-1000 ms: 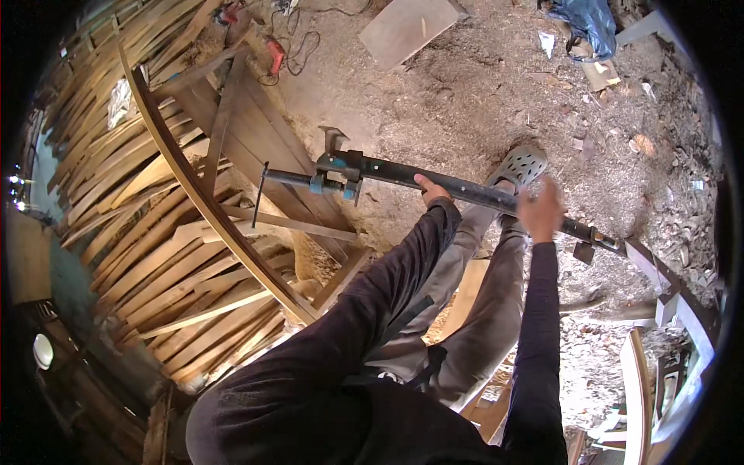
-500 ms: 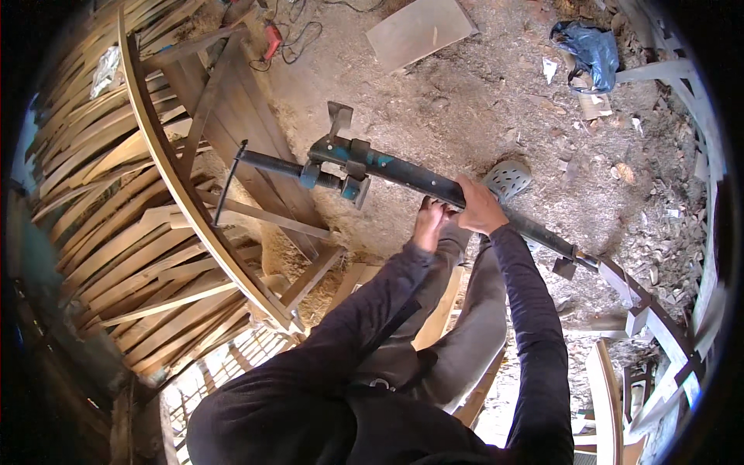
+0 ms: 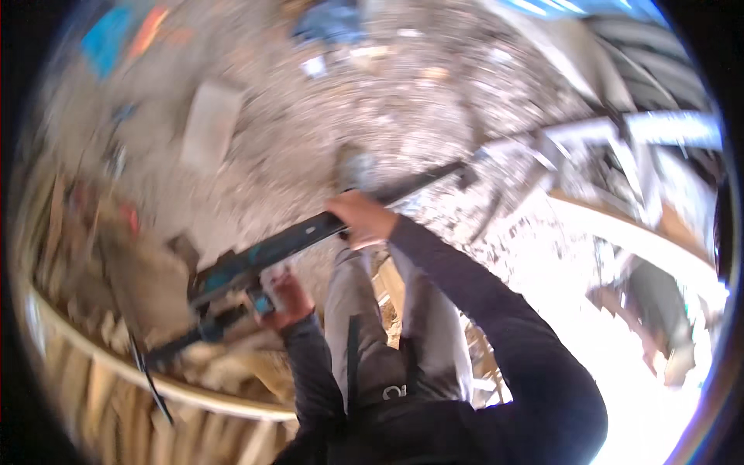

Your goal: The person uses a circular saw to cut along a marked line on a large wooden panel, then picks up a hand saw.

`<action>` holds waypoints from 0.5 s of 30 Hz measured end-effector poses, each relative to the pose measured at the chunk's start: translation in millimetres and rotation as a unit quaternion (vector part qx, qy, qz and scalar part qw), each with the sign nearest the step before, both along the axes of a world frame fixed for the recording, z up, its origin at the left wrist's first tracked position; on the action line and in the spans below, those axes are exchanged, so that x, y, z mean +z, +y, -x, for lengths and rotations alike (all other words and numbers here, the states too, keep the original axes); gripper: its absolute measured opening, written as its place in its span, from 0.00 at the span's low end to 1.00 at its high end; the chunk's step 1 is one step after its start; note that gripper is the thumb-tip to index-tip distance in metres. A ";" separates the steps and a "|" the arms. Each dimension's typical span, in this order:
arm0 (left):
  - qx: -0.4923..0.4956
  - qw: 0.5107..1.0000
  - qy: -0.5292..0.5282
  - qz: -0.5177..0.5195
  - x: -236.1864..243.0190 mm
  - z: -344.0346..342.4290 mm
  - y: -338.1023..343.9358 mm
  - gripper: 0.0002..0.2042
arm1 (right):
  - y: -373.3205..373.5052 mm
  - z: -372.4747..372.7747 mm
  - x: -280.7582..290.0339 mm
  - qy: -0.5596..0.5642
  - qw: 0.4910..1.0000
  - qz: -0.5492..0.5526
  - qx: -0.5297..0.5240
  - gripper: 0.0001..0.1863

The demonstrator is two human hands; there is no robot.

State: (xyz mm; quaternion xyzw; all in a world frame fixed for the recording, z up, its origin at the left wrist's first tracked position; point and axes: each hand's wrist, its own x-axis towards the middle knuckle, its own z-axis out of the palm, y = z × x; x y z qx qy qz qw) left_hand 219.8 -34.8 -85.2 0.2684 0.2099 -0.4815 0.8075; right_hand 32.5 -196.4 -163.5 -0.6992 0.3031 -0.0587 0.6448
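A long dark bar clamp (image 3: 298, 238) with teal parts slants across in front of my legs, its far end up to the right. My right hand (image 3: 363, 218) is wrapped around the middle of the bar. Nearer the lower-left end, my left hand (image 3: 288, 296) is against the clamp's jaw and underside; its fingers are smeared by motion, so I cannot make out their grip. The clamp's screw (image 3: 182, 345) points down-left and ends in a thin cross handle (image 3: 147, 380), which hangs over a curved wooden rail.
The curved wooden rail (image 3: 155, 385) with slats runs along the lower left. A flat board (image 3: 211, 124) and a blue bag (image 3: 332, 21) lie on the littered dirt floor. At right stand a pale frame (image 3: 585, 132) and a curved wooden piece (image 3: 620, 225), partly in glare.
The view has swung, blurring everything. The clamp now slopes up to the right, its screw end lower. My left hand has shifted along it toward the jaw; my right hand keeps its hold.
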 end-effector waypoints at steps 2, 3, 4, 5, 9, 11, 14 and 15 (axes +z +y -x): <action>-0.112 0.982 -0.145 0.040 22.8 15.1 -19.6 0.32 | 1.0 15.1 23.4 0.013 0.998 0.037 -0.047 0.23; -0.043 0.982 -0.144 -0.112 44.0 43.5 -52.8 0.30 | 5.6 31.0 28.8 0.027 0.994 0.062 -0.083 0.23; 0.032 0.952 -0.157 -0.262 66.5 64.9 -77.3 0.28 | 6.3 40.9 38.2 0.027 0.989 0.089 -0.113 0.24; 0.017 0.956 -0.157 -0.247 68.2 70.8 -73.9 0.28 | 7.0 54.5 46.9 0.034 0.985 0.121 -0.120 0.26; -0.091 0.983 -0.137 -0.084 70.4 89.8 -61.8 0.25 | 15.2 96.5 66.6 0.048 0.970 0.151 -0.186 0.30; -0.077 0.969 -0.154 -0.174 99.1 125.2 -83.7 0.25 | 18.2 112.6 69.4 0.041 0.968 0.147 -0.198 0.30; -0.140 0.971 -0.179 -0.068 109.0 142.8 -72.0 0.25 | 34.9 131.5 65.6 0.006 0.952 0.177 -0.248 0.28; -0.153 0.968 -0.186 -0.066 111.4 149.0 -69.3 0.25 | 41.4 135.6 70.1 -0.001 0.953 0.169 -0.253 0.27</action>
